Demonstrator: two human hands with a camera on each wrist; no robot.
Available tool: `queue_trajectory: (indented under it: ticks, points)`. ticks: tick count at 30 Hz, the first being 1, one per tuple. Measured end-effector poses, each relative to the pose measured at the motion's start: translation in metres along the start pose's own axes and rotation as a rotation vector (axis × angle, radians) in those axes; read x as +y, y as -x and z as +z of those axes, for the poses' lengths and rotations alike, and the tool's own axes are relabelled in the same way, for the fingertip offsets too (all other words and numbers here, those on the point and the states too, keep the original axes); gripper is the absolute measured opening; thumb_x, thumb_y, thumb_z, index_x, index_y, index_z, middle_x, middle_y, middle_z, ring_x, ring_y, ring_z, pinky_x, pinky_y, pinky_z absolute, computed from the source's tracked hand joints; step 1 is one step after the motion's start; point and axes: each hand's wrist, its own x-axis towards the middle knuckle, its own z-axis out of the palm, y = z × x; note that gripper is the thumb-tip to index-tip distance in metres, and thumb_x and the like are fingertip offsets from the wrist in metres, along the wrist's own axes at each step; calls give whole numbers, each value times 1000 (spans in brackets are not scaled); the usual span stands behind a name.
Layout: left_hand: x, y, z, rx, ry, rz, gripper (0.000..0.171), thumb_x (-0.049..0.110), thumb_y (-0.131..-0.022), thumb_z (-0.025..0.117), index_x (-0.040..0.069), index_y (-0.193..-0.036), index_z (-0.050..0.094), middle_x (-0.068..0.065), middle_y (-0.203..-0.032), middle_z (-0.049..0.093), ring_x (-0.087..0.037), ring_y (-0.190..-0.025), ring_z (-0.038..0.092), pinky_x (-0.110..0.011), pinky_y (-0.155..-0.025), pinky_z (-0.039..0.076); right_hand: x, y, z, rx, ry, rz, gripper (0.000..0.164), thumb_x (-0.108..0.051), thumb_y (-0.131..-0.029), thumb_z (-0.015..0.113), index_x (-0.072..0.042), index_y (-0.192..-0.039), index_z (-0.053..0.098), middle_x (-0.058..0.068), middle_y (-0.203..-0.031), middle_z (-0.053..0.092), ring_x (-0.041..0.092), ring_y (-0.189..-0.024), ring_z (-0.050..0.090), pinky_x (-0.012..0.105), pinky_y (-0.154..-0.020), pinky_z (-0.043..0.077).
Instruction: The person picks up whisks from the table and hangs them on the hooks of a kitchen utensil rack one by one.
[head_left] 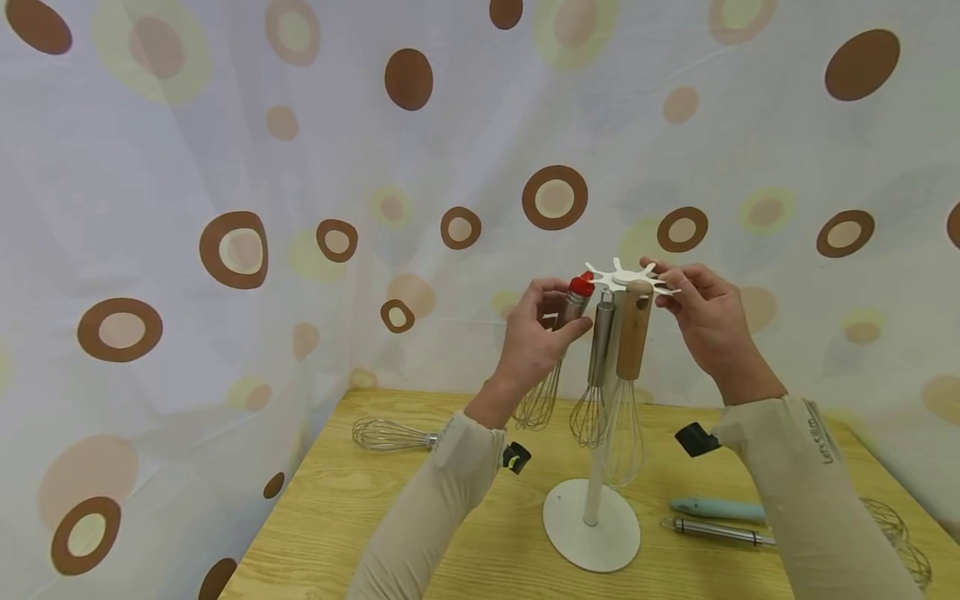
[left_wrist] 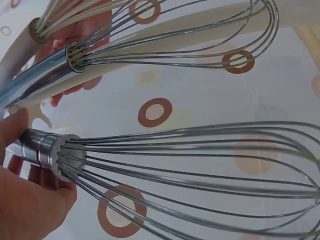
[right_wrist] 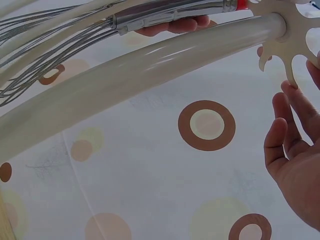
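Note:
My left hand (head_left: 536,337) grips the metal handle of a whisk with a red end (head_left: 574,310), its wires (left_wrist: 200,175) hanging down. The red end is right at the hooks of the white rotating stand's top (head_left: 624,277). On the opposite side, my right hand (head_left: 708,310) pinches the stand's hooked top, with a fingertip against one prong tip (right_wrist: 291,80). Between the hands hang a metal-handled whisk (head_left: 601,346) and a wooden-handled whisk (head_left: 634,337). The stand's post rises from a round white base (head_left: 573,533) on the table.
A whisk (head_left: 390,435) lies on the wooden table (head_left: 330,508) at left, its handle end hidden by my left sleeve. At right lie a light blue handle (head_left: 716,508) and a metal handle (head_left: 716,530), with whisk wires (head_left: 911,550) beyond my right sleeve. A patterned curtain (head_left: 480,150) hangs behind.

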Motion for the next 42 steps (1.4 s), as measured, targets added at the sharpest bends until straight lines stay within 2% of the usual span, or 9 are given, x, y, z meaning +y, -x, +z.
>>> queue_trajectory:
  ticks: [8,16,21,27,32,38,42]
  points:
    - [-6,5,-1,-70,4,-2,40,11,-87,69,13,-123,50,-6,-109,60,-14,-89,59,-25,-78,49,2,1,-1,-13,17,-1,17,-8,-96,52,3,-97,65,8,-114,66,17,-110,58,23,-76,45]
    - [-10,7,-5,-160,43,2,43,8,-93,61,11,-132,44,-14,-117,58,-19,-95,59,-24,-79,48,2,2,-1,-13,40,-3,18,-8,-97,51,4,-98,64,8,-114,66,17,-112,57,23,-76,45]
    - [-2,10,-6,-210,36,5,46,3,-94,57,6,-137,40,-20,-123,55,-25,-102,59,-25,-83,48,1,1,-2,-24,37,10,17,-9,-98,49,0,-95,63,6,-117,65,17,-114,55,23,-77,43]
    - [19,19,-7,-221,26,31,47,-2,-92,58,2,-135,40,-24,-123,55,-26,-103,58,-27,-87,46,-1,-1,-3,-52,31,39,16,-10,-99,48,-5,-93,62,4,-120,64,14,-119,52,25,-82,40]
    - [18,21,-7,-232,29,40,49,-2,-92,58,3,-137,38,-23,-125,53,-25,-102,56,-23,-85,46,0,-4,-5,-69,25,59,17,-10,-99,46,-6,-94,62,4,-118,62,15,-122,49,27,-88,39]
    - [16,22,-9,-229,-9,79,50,-3,-91,59,3,-136,39,-23,-123,54,-26,-101,56,-24,-84,46,3,-8,-6,-109,-46,93,17,-11,-100,44,-7,-95,60,6,-125,58,14,-124,46,26,-96,34]
    - [15,23,-9,-224,-16,76,49,-3,-90,60,3,-135,41,-21,-122,55,-23,-100,56,-24,-84,46,2,-8,-4,-127,-57,97,17,-10,-100,44,-7,-96,60,5,-126,58,13,-125,46,25,-96,34]
